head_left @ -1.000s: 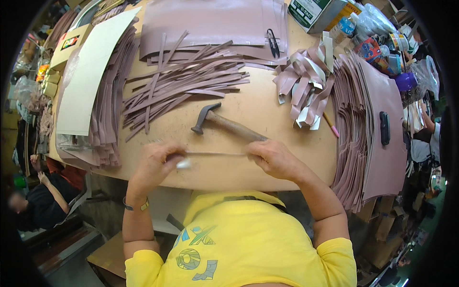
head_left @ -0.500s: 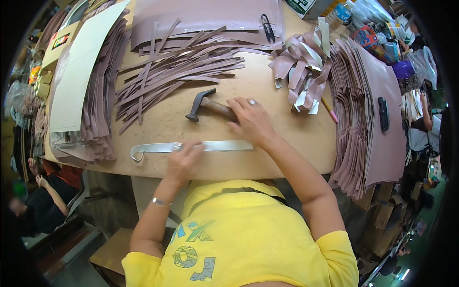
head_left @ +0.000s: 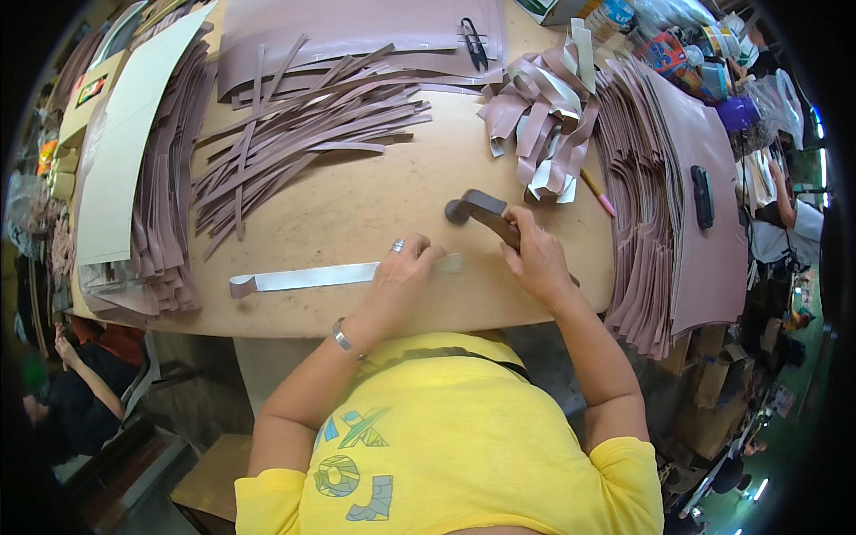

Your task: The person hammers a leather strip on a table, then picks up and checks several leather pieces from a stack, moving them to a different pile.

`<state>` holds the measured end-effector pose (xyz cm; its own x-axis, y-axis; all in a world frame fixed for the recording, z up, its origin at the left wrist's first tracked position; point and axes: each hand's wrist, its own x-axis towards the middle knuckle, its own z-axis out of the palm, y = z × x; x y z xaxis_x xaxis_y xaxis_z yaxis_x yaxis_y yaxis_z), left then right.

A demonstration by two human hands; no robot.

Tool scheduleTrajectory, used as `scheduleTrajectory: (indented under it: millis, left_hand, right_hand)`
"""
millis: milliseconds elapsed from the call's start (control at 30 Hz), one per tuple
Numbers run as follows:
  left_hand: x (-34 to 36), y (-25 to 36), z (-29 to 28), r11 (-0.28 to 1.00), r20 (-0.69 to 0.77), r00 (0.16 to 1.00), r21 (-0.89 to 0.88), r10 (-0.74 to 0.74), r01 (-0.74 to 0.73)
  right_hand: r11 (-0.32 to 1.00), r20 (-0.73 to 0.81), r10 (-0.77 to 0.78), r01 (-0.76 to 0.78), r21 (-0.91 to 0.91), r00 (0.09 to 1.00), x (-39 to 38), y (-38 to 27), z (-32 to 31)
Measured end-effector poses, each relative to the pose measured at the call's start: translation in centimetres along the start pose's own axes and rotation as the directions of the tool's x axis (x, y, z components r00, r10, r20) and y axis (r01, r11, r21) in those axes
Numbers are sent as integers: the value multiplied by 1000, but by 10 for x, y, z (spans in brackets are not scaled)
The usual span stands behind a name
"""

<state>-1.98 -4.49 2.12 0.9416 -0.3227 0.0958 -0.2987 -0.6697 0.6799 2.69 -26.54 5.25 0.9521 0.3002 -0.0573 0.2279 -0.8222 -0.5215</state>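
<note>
Just now the hammer (head_left: 486, 209) had been taken up, its handle wrapped by the right hand (head_left: 539, 259), so strip and tool were both controlled. The white strip (head_left: 316, 276) was laid near the table (head_left: 357, 227) edge, covered by the left hand (head_left: 406, 267); whether pinched couldn't be told. Counted: one hammer, one strip under hand, one pair of snips (head_left: 473, 45); piled narrow strips (head_left: 303, 125) couldn't be counted.
</note>
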Motion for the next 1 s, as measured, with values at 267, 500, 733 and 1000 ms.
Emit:
scheduleTrajectory:
  millis: [267,500,733,1000]
  left_hand:
    - [2,-9,5,971,-48,971,43,236,-234]
    - [7,-4,9,978,-67,979,92,194,-187]
    - [7,-10,12,965,-29,970,114,242,-237]
    - [6,-11,14,982,-118,975,-9,187,-189]
  right_hand:
    - [998,-53,-50,52,29,997,-35,13,5]
    - [999,-50,-24,27,42,998,-40,14,6]
    - [998,-52,-33,36,57,998,-44,18,3]
    - [997,-58,-38,42,68,998,-48,18,0]
